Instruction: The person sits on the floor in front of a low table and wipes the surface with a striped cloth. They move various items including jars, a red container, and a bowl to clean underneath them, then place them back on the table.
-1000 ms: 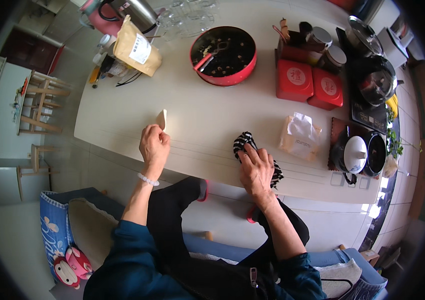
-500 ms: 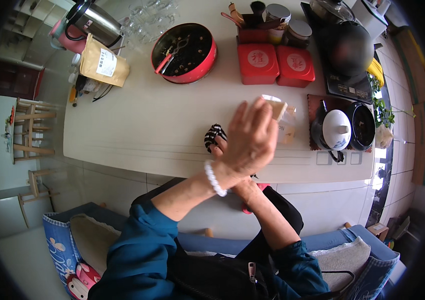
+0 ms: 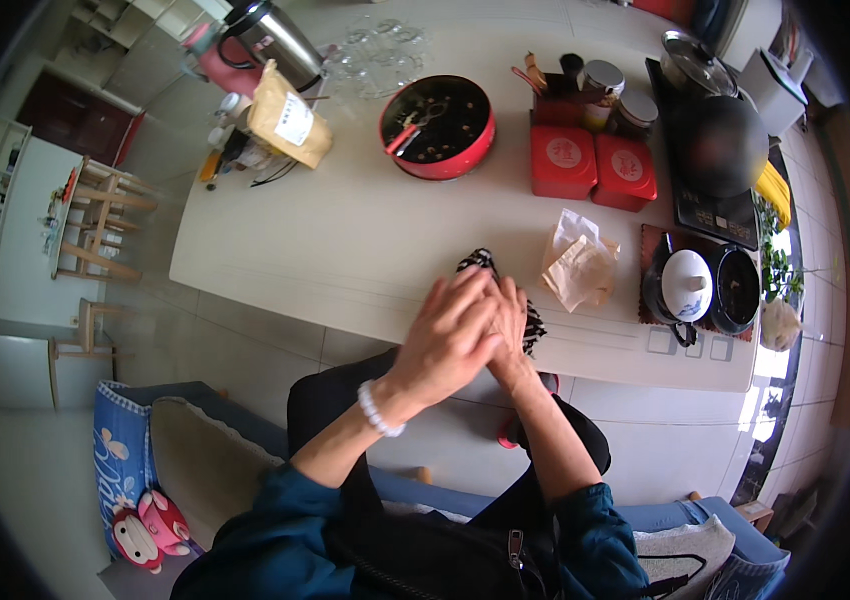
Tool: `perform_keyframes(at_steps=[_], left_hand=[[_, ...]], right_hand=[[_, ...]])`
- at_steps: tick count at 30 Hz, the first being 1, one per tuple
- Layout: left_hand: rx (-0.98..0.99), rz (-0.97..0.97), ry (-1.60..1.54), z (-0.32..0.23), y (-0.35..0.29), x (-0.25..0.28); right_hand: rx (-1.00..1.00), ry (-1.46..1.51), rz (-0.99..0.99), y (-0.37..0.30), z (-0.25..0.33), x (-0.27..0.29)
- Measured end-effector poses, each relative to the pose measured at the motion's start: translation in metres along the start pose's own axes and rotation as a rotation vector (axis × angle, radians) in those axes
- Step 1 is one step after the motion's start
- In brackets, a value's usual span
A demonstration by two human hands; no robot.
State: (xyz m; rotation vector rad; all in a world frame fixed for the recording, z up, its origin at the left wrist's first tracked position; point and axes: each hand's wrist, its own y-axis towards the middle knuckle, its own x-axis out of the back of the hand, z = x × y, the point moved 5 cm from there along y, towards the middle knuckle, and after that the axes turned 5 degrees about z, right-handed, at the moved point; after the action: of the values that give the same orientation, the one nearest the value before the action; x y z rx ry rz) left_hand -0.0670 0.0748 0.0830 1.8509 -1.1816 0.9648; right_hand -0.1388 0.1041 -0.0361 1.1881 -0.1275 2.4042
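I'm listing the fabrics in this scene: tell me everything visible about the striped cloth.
The striped cloth is black and white and looks like soft fabric. It lies bunched on the pale table, near the person's edge. The right hand covers its middle, leaving parts showing beyond and to the right. Whether the left hand touches it is unclear.

The pale tabletop (image 3: 345, 235) has softly rounded corners and stands on a floor (image 3: 255, 330) of large, glossy grey tiles. A blue sofa (image 3: 250, 418) with a beige pad (image 3: 200, 470) runs along the near side. At far left — a white table (image 3: 30, 215), light wooden chairs (image 3: 95, 235) and a dark red panel (image 3: 75, 115). Bright light glares off the tiles at right.
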Motion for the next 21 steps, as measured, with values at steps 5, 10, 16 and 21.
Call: perform_keyframes(at_steps=[5, 10, 16, 21], left_hand=[[0.210, -0.043, 0.031, 0.046, -0.108, 0.049], [0.381, -0.208, -0.074, 0.108, -0.175, 0.069], [0.359, -0.390, -0.253, 0.163, -0.144, 0.050], [0.242, -0.335, -0.341, 0.192, -0.115, 0.024]], right_hand=[[0.087, -0.237, -0.188, 0.014, -0.006, 0.007], [-0.005, -0.276, -0.155, 0.025, -0.007, -0.004], [0.009, -0.327, -0.142, 0.093, 0.036, -0.059], [0.170, -0.320, -0.158, 0.219, 0.090, -0.123]])
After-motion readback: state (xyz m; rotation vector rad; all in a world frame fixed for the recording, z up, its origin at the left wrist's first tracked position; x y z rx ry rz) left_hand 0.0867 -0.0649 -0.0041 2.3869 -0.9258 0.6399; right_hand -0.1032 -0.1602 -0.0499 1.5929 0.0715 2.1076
